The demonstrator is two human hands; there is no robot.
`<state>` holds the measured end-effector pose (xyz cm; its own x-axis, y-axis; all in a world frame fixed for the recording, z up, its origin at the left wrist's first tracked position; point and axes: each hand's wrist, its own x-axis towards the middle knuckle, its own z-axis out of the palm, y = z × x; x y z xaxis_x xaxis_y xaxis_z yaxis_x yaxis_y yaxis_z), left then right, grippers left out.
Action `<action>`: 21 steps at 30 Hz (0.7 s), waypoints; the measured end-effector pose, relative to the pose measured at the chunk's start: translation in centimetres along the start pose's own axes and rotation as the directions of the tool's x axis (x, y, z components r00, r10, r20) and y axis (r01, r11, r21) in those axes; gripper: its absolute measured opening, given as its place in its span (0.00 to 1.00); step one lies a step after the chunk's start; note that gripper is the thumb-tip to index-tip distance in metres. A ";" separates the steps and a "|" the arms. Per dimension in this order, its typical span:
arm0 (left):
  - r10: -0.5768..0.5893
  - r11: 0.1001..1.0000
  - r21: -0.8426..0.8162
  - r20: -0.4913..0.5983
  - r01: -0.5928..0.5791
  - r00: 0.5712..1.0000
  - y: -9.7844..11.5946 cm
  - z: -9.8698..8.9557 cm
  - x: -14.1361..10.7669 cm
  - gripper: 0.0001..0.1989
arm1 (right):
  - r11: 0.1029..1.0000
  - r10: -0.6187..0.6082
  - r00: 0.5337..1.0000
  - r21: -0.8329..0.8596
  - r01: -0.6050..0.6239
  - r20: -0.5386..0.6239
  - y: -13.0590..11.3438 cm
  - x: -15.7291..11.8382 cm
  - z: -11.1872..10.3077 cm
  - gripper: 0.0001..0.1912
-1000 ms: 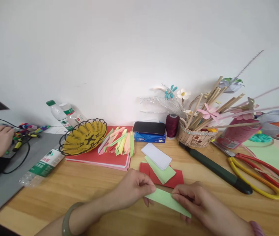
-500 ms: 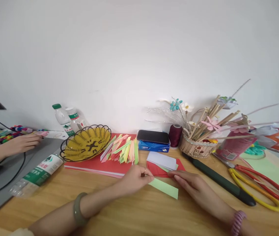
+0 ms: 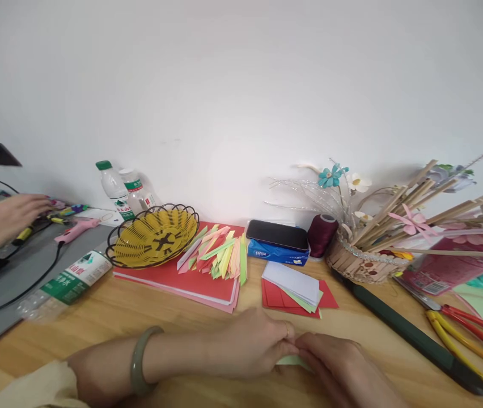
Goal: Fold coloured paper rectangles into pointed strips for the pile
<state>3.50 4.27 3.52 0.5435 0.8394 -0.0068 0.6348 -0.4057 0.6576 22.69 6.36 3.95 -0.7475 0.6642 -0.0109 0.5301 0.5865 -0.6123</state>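
My left hand (image 3: 258, 343), with a jade-coloured bangle on the wrist, pinches a light green paper strip (image 3: 296, 361) low in the middle of the view. From the other side my right hand (image 3: 339, 360) is closed on the same strip, and the fingertips of both hands meet. Most of the strip is hidden under the fingers. Just beyond the hands lies a small stack of cut paper rectangles (image 3: 291, 282) in white, green and red. Folded paper strips (image 3: 220, 255) in several colours are heaped on larger red sheets (image 3: 169, 286) to the left.
A yellow woven basket (image 3: 169, 229) and a lying bottle (image 3: 69, 283) are at left, near a pink glue gun (image 3: 77, 229) and another person's hand (image 3: 9, 221). A phone (image 3: 278, 234) rests on a tissue pack (image 3: 275, 253). Scissors (image 3: 471, 334) and a dark green-handled tool (image 3: 415, 334) lie right.
My right hand has left the paper stack and joined my left on the green strip, now mostly covered. The view has shifted. The other person's hand has come off the pink glue gun.
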 end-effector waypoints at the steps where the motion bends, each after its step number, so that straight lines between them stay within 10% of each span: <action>1: -0.014 1.000 -0.019 -0.003 0.014 1.000 0.0 -0.1 0.0 0.12 | 1.000 0.014 0.999 0.011 -0.014 0.032 0.2 -0.1 -0.2 0.18; 21: -0.077 0.991 -0.118 -0.060 0.070 0.995 -0.2 1.3 -0.4 0.09 | 0.952 0.172 0.947 0.201 -0.230 0.271 2.4 -1.3 -3.9 0.21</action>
<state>3.86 3.54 2.44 0.4587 0.8885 -0.0122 0.6022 -0.3007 0.7396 26.50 8.77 5.58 -0.7253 0.6042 -0.3300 0.5967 0.3126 -0.7391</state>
